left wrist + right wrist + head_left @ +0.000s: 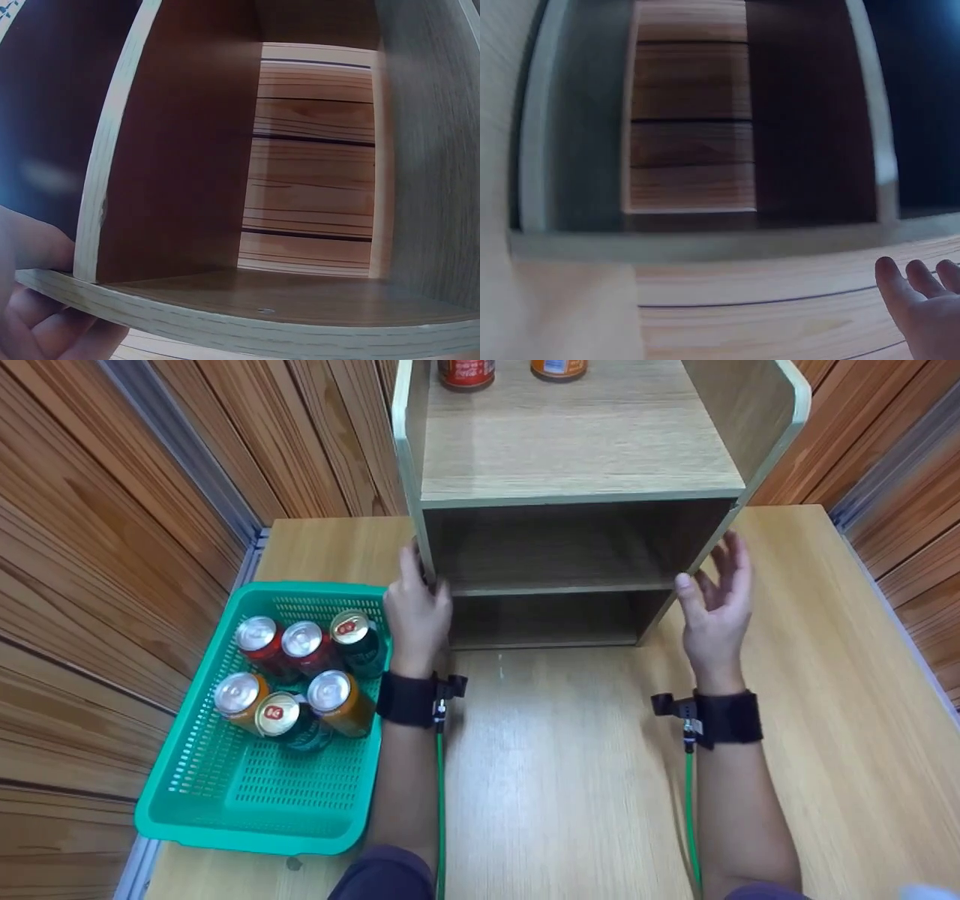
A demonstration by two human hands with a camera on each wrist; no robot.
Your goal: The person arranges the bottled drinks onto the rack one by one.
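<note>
Two hands flank the wooden shelf unit point(577, 502), which stands at the table's point(570, 780) far edge. Head view: left hand point(415, 611) grips its left front upright, right hand point(714, 600) open, just beside the right wall, apparently to steady it; six cans sit in the green basket point(225, 802) at the left edge. Left wrist view: fingers point(41, 319) curl under a board. Right wrist view: fingers point(922, 289) spread, holding nothing.

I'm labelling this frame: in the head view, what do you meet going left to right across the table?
green basket holding cans → left hand → wooden shelf unit → right hand
</note>
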